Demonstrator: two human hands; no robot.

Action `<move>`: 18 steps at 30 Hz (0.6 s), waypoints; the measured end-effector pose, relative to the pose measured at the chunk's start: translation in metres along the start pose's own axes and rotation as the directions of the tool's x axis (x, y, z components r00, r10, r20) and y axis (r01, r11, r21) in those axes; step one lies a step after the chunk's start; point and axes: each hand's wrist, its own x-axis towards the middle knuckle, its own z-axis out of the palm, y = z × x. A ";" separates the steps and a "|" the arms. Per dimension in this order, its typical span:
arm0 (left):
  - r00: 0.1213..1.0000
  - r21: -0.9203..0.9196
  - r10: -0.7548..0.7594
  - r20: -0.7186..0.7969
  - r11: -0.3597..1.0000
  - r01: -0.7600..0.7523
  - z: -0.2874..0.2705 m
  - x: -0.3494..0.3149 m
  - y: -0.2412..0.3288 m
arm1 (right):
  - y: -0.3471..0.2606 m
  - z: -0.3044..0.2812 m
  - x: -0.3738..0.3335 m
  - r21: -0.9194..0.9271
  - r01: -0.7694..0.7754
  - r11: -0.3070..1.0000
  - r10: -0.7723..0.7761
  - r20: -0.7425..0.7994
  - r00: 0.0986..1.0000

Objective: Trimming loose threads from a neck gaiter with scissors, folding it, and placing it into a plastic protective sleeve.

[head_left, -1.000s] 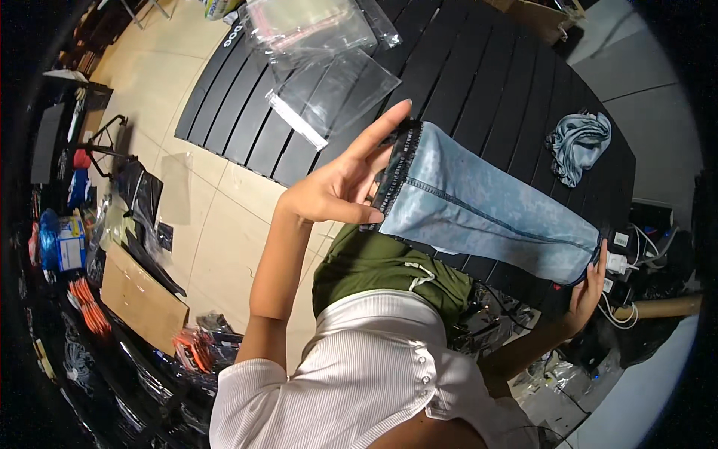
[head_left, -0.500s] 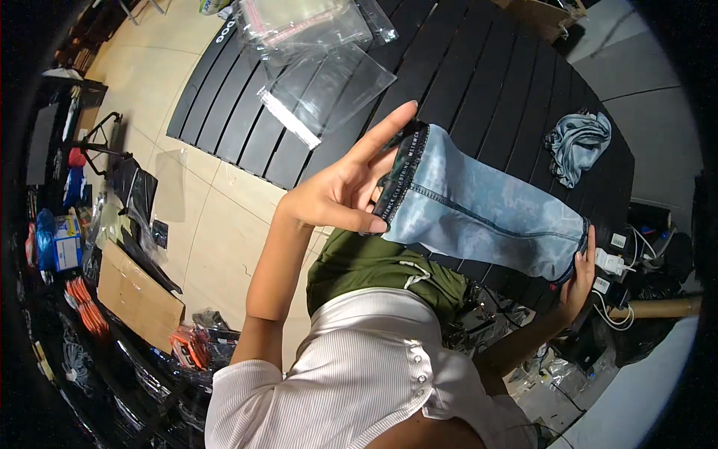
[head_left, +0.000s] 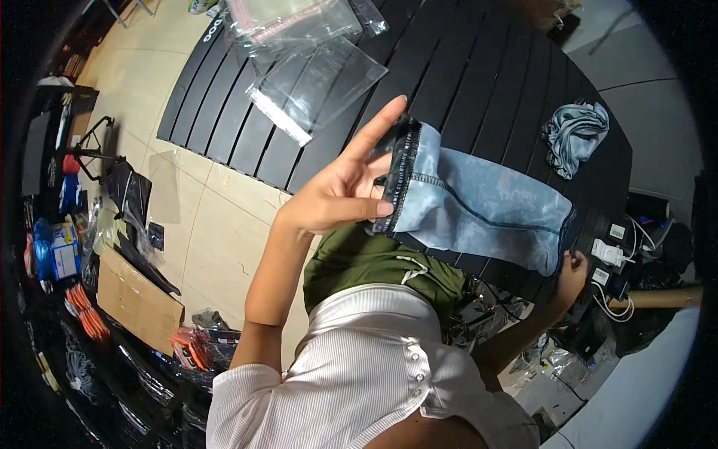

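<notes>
A light blue mottled fabric sleeve (head_left: 493, 198) with dark seams stretches across in front of me, over the table's near edge. My left hand (head_left: 340, 191) grips its black-hemmed end, thumb on the outside and some fingers inside the opening; the index finger points away. Dark green patterned cloth shows inside that opening. Beside the sleeve's far-right hem is my right hand (head_left: 572, 277), its fingers curled and nothing visible in them. Whether a fingertip still touches the hem is hard to see. Another crumpled blue-grey patterned cloth (head_left: 576, 138) lies on the table at the right.
The black slatted table (head_left: 479, 90) carries a clear plastic bag (head_left: 318, 90) and a stack of clear bags (head_left: 292, 19). White plugs and cables (head_left: 612, 253) sit at the right. Cardboard (head_left: 138, 292) and orange bundles (head_left: 84, 308) lie at the lower left.
The sleeve's right end has drawn back leftward and the cloth has slackened into folds near my left hand. My right hand's fingers have curled and come off the hem's edge.
</notes>
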 end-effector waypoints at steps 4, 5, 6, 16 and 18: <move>0.998 0.070 -0.029 -0.052 0.997 0.033 0.000 0.000 -0.002 | 0.005 0.004 -0.008 0.014 -0.084 0.996 0.084 0.025 0.996; 0.991 -0.007 -0.043 -0.131 0.999 0.042 0.007 0.000 -0.003 | 0.010 0.005 -0.005 0.044 -0.106 0.993 0.104 0.035 0.994; 0.991 -0.010 -0.048 -0.127 0.999 0.047 0.007 -0.001 -0.005 | 0.003 0.006 -0.008 0.041 -0.111 0.993 0.109 0.033 0.993; 0.920 0.127 -0.059 -0.388 0.985 0.116 0.016 -0.012 -0.009 | 0.009 -0.004 -0.005 0.134 -0.156 0.979 0.159 -0.014 0.987; 0.929 0.108 -0.042 -0.368 0.990 0.087 0.020 -0.011 -0.010 | 0.006 -0.007 -0.008 0.042 -0.107 0.993 0.110 -0.101 0.989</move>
